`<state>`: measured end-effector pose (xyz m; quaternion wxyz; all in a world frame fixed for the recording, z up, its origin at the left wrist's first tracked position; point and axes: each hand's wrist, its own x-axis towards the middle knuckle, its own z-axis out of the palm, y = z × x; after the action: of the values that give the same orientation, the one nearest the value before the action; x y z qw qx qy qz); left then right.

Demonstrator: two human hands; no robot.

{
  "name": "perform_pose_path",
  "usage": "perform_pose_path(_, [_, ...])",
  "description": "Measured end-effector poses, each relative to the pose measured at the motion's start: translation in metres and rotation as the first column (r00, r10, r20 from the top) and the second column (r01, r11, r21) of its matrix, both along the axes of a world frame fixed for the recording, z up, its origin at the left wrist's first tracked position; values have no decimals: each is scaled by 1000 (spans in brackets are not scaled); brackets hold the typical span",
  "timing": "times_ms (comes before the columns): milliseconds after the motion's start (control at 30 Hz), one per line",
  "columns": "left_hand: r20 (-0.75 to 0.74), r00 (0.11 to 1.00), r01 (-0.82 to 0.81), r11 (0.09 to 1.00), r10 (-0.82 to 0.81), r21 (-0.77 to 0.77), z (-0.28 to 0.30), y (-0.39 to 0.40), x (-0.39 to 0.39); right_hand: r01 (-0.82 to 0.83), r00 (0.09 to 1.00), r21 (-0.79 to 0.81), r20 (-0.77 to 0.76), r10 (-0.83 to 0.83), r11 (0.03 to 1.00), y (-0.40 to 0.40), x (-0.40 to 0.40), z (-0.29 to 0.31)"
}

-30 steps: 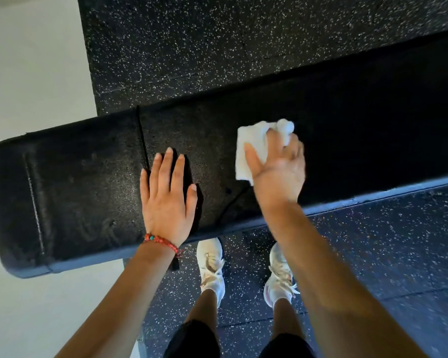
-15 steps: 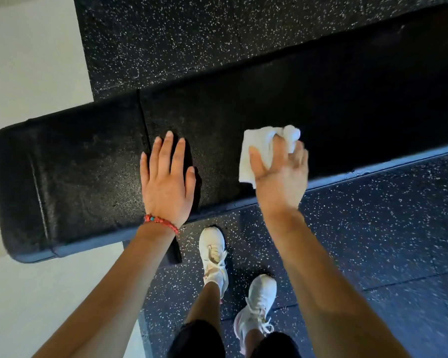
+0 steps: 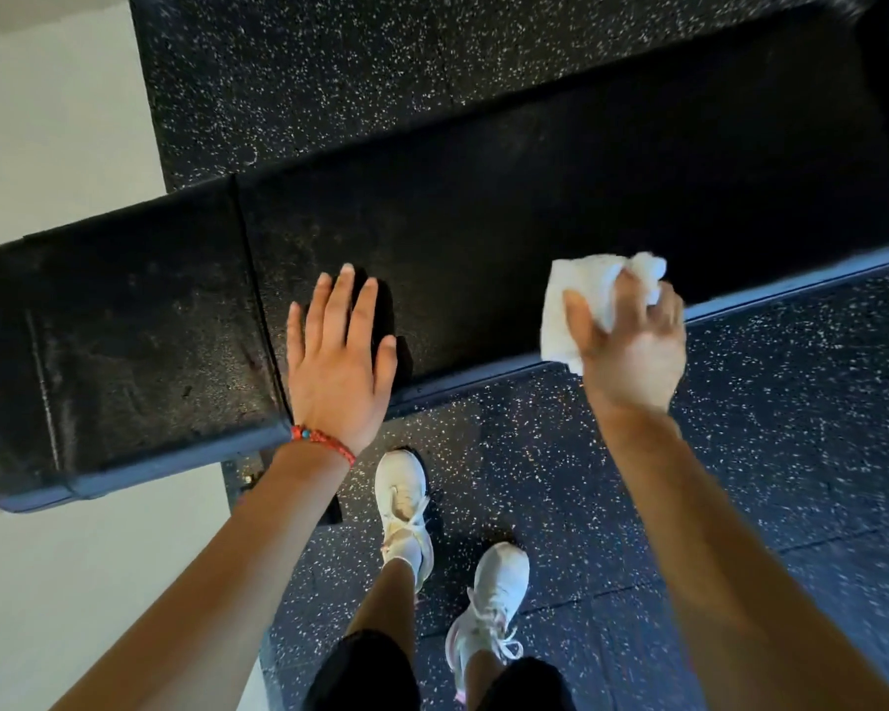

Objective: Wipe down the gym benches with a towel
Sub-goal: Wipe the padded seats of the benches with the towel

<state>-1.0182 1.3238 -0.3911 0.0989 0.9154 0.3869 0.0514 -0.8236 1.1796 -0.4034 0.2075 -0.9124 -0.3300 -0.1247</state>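
Observation:
A long black padded gym bench (image 3: 535, 207) runs across the view from lower left to upper right. My left hand (image 3: 337, 359) lies flat on its near edge, fingers spread, a red bead bracelet on the wrist. My right hand (image 3: 629, 346) grips a crumpled white towel (image 3: 581, 300) at the bench's near edge, partly over the floor. My fingers hide part of the towel.
Black speckled rubber flooring (image 3: 765, 428) lies in front of and behind the bench. A pale floor area (image 3: 62, 582) is at the left. My two white shoes (image 3: 406, 505) stand close to the bench, by its base (image 3: 242, 479).
My right hand has slid the towel rightward and toward the bench's near edge. My right foot has stepped back. My left hand stays flat on the pad.

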Motion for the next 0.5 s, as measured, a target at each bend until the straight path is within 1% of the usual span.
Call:
perform_pose_path(67, [4,1000,15,1000,-15,-5,1,-3,15,70,990,19,-122,-67,997,6,-6,8])
perform_pose_path(133, [4,1000,25,999,-25,-24,1,-6,29,95,976,-2,-198,-93,996,11,-12,12])
perform_pose_path(200, [-3,999,44,998,-44,-39,0,-5,42,77,977,-19,-196,-79,997,11,-9,14])
perform_pose_path(300, [-23,997,71,996,-72,-47,-6,0,54,29,991,-55,-127,-36,998,19,11,14])
perform_pose_path(400, [-50,996,75,996,-78,-44,-11,3,55,86,978,-90,-184,-101,992,48,41,18])
perform_pose_path(500, [-40,996,81,996,-82,-38,-10,2,55,149,961,-85,-221,-164,985,70,61,19])
